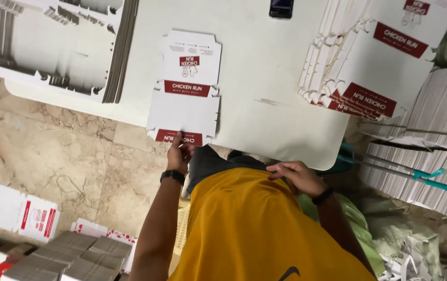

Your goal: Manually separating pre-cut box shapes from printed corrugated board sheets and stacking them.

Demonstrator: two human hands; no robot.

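On the white counter (265,78), a flat, unfolded white-and-red carton blank (184,88) lies near the counter's lower edge, at about eleven o'clock from the person's yellow shirt (254,229). The left hand (179,153) reaches up to the blank's near edge at its six o'clock, its fingers (177,139) closed in a pinch on the red-printed flap there. The right hand (296,174) rests at about four o'clock from the blank, against the shirt just below the counter's rim, its fingers loosely curled and holding nothing; a stack of the same blanks (364,57) sits at two o'clock.
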